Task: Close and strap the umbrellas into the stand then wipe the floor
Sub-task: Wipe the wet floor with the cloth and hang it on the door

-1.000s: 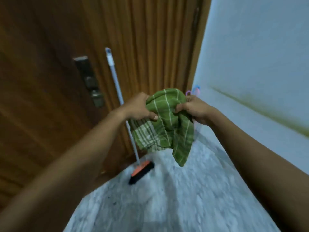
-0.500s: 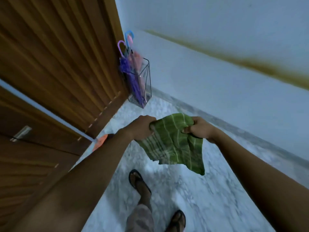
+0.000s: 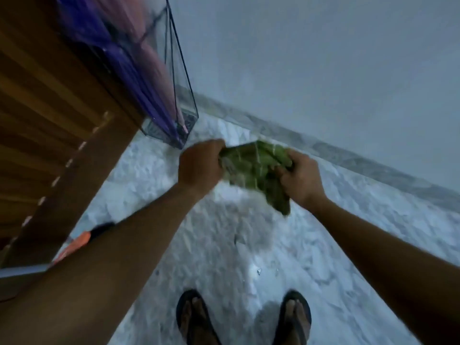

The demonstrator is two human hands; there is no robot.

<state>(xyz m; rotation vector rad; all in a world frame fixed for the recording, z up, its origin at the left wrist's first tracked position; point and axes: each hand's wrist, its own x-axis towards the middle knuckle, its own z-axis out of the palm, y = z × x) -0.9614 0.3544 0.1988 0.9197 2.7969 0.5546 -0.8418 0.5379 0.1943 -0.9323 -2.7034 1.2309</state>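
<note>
At frame centre, the left hand (image 3: 200, 168) and right hand (image 3: 300, 179) each clench an end of the green cloth (image 3: 254, 170), bunched above the floor (image 3: 224, 245). The cloth looks soft, light and limp, so a bunched fistful should hold it best. Closed umbrellas (image 3: 139, 78) sit in the stand (image 3: 184, 80) at upper left.

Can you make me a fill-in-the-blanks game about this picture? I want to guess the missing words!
1. Both hands, the left hand and the right hand, hold a cloth whose colour is ____.
2. The purple umbrella stands inside a see-through ____.
3. On each foot the person wears a dark ____.
4. The stand sits in the corner between the pale wall and the wooden ____.

Missing words: green; stand; sandal; door
</note>
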